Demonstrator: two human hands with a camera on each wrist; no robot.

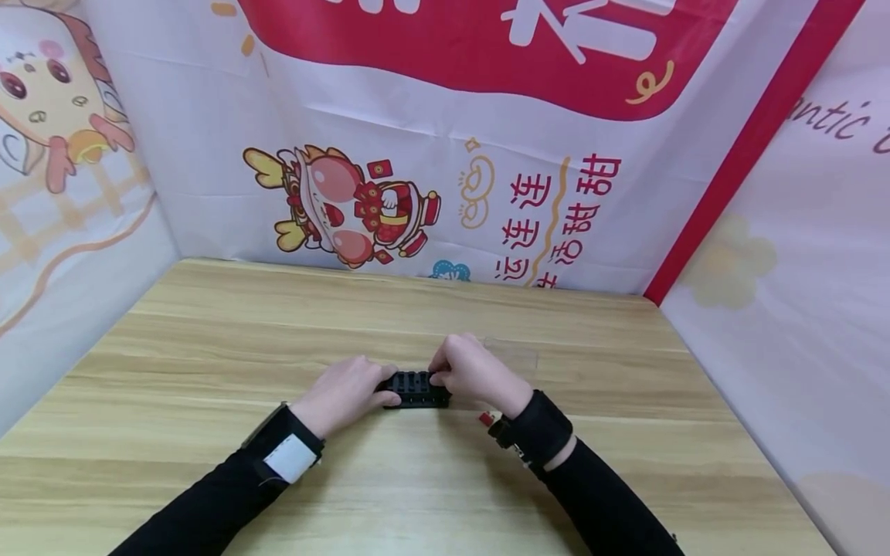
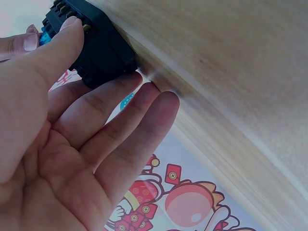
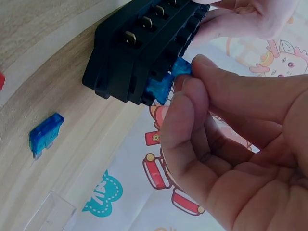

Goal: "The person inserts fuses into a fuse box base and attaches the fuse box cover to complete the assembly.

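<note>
A black fuse block [image 1: 417, 390] with brass terminals [image 3: 147, 21] along one side is held near the table surface. My left hand [image 1: 356, 394] grips its left end, thumb [image 2: 72, 36] by the terminals and fingertips against the opposite side. At the other end, my right hand [image 1: 476, 371] pinches a blue blade fuse [image 3: 182, 66] at the block's slots. Right beside it, a second blue fuse [image 3: 160, 90] sits at the end slot. The lower parts of both are hidden by the block and fingers.
A loose blue blade fuse [image 3: 46, 134] lies on the wooden table [image 1: 389, 479]. Behind my right hand lies a clear plastic piece [image 1: 514, 354]. A small red piece [image 3: 1, 81] shows at the right wrist view's left edge. Printed cloth [image 1: 389, 100] hangs behind the table.
</note>
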